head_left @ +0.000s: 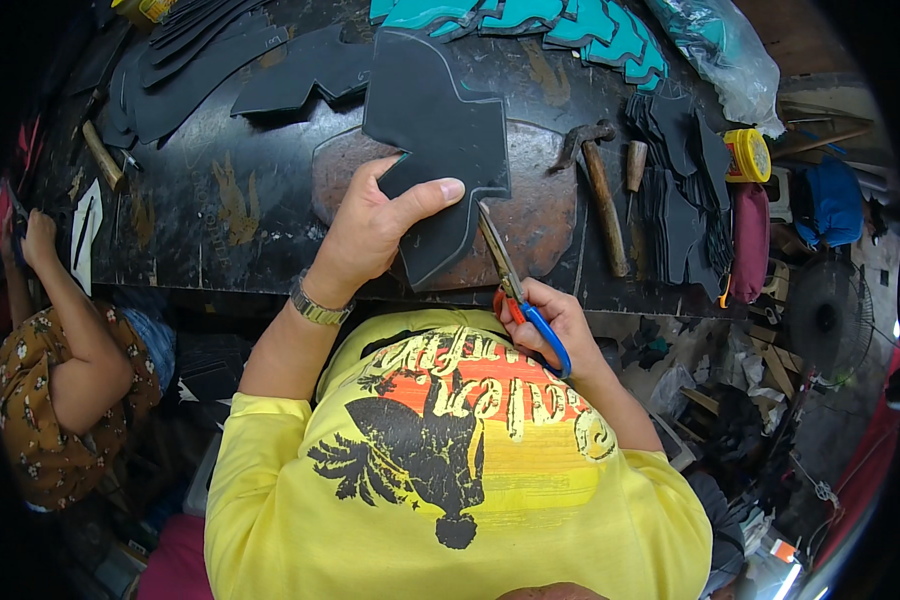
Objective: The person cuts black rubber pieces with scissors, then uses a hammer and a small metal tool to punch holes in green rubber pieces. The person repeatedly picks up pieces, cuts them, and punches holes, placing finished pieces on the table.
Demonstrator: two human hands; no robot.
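Observation:
A flat black sheet piece (pixel 435 110) with a pale outline and curved, notched edges is in my left hand (pixel 375 220). The thumb presses on its face and the other fingers are behind it, mostly hidden. My right hand (pixel 545 320) grips scissors (pixel 515 290) with blue and red handles. Their blades point up and away from me and meet the piece's right edge, just below its notch. Beneath the piece lies a worn, brownish round slab (pixel 345 165) on the dark table.
A hammer (pixel 602 200) and a wooden-handled tool (pixel 635 165) lie right of the slab. Beyond them are black cut pieces (pixel 675 200) and a yellow tub (pixel 747 155). Teal pieces (pixel 610 40) line the far side. Another person's arm (pixel 75 310) is at the left.

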